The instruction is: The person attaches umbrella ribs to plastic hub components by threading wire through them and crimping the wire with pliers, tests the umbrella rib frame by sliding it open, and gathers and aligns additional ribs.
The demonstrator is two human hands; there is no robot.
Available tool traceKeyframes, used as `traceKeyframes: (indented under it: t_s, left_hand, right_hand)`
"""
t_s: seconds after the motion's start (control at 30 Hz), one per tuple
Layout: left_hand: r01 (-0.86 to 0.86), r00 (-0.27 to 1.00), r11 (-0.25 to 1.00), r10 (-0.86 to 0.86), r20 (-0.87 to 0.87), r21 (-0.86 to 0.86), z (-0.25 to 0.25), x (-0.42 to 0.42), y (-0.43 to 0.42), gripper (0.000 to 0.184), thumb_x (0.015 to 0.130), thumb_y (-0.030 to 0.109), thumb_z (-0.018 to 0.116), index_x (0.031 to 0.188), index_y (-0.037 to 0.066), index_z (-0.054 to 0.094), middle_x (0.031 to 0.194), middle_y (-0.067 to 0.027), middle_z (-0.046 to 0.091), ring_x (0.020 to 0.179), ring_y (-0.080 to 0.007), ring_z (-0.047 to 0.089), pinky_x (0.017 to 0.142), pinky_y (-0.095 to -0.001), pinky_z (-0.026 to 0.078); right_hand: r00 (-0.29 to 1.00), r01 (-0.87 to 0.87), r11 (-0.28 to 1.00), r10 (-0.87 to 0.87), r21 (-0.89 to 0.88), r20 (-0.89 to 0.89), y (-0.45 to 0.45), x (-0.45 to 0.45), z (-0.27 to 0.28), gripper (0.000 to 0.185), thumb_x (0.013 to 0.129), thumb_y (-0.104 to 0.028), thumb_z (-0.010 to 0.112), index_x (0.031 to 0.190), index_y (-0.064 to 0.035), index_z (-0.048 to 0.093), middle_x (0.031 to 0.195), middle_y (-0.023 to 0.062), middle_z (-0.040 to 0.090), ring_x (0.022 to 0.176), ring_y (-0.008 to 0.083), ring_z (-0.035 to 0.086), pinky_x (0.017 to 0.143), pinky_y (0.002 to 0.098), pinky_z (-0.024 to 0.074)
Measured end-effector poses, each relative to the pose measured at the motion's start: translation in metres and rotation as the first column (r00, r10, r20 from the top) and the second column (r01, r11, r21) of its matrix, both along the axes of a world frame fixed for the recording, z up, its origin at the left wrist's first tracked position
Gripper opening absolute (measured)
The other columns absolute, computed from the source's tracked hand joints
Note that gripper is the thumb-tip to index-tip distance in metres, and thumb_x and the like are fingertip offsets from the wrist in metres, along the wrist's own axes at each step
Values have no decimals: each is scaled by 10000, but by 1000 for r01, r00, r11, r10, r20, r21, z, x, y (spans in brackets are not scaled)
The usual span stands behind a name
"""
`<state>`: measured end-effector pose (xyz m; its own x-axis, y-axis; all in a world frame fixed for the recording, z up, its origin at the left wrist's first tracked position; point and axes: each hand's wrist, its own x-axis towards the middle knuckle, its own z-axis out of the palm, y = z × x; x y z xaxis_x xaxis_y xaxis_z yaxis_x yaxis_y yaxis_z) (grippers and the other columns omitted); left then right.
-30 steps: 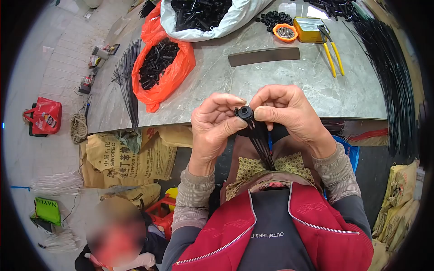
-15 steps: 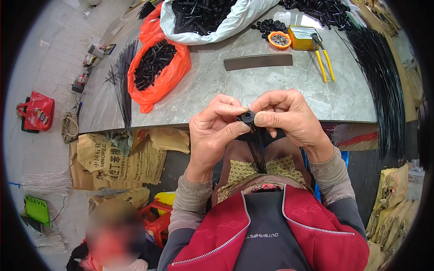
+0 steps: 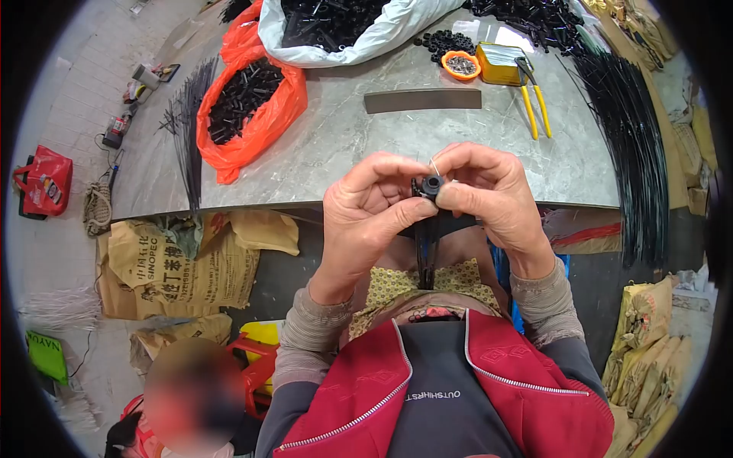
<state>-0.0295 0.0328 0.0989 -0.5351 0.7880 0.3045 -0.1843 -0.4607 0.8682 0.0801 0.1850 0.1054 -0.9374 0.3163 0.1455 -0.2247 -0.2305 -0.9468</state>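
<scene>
Between my two hands, just in front of the table's near edge, is a black round piece with a hole in its end (image 3: 432,185). Long thin black strips (image 3: 426,259) hang below it toward my lap. My left hand (image 3: 359,217) is closed, its thumb and fingers pinching the piece from the left. From the other side my right hand (image 3: 492,195) is closed too, thumb against the piece's rim. A thin pale strand (image 3: 434,165) stands up at the right index fingertip. My fingers partly hide the piece.
On the grey table (image 3: 328,145) lie a flat dark bar (image 3: 422,101), yellow-handled pliers (image 3: 536,107), an orange bowl of small metal parts (image 3: 461,66) and a yellow tin (image 3: 502,65). Bags of black tubes include a red one (image 3: 248,107). Black strands (image 3: 630,145) lie right. Another person (image 3: 191,397) is lower left.
The whole view has shifted slightly, so the table items sit further left. The black piece has turned a little in my fingers, and my hands remain together on it.
</scene>
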Motion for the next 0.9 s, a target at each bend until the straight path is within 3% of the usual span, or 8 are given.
traceKeyframes:
  t_s: [0.07,0.27,0.47,0.6,0.73,0.9]
  left_hand:
    - [34,998,999,-35,51,6,-2,1,5,463,817,-115,695,1240,-55,518,1032,-104,615,969,-164,641,852,-276,545]
    - [78,947,996,-89,310,48,-12,-1,16,503,836,-82,685,1294,-31,484,1002,-99,622,905,-156,648,816,-279,552]
    - [106,925,993,-118,360,53,-15,1,23,490,837,-80,682,1286,-26,493,964,-88,637,873,-147,653,794,-268,550]
    - [123,920,992,-129,370,41,-14,3,23,471,825,-78,696,1259,-25,520,953,-76,639,873,-129,650,786,-251,544]
    - [140,917,990,-140,373,29,-16,7,26,450,811,-82,709,1226,-22,548,949,-68,642,872,-116,647,785,-240,545]
    - [132,917,991,-126,378,11,-17,11,28,406,804,-97,708,1175,-19,566,948,-78,656,871,-119,647,793,-241,550]
  right_hand:
    - [1000,18,999,-19,45,25,5,1,2,190,869,-61,718,1030,32,677,898,50,694,843,98,657,750,224,536]
    - [993,66,997,-71,50,95,10,10,11,198,886,-37,694,1062,46,657,937,63,686,865,100,656,765,225,535]
    - [967,254,959,-252,129,-32,-1,13,13,273,864,-13,714,1120,36,633,922,40,653,845,88,636,729,224,527]
    - [934,354,743,-318,568,-165,-4,22,11,320,778,-6,773,1083,-7,675,901,40,645,806,99,627,675,236,517]
    - [921,379,702,-349,603,-174,-3,26,12,283,771,-6,775,1041,-7,691,910,51,642,786,99,619,677,235,515]
    - [947,318,808,-298,496,-121,1,26,12,270,780,15,758,1041,-2,690,928,52,645,806,102,626,719,240,521]
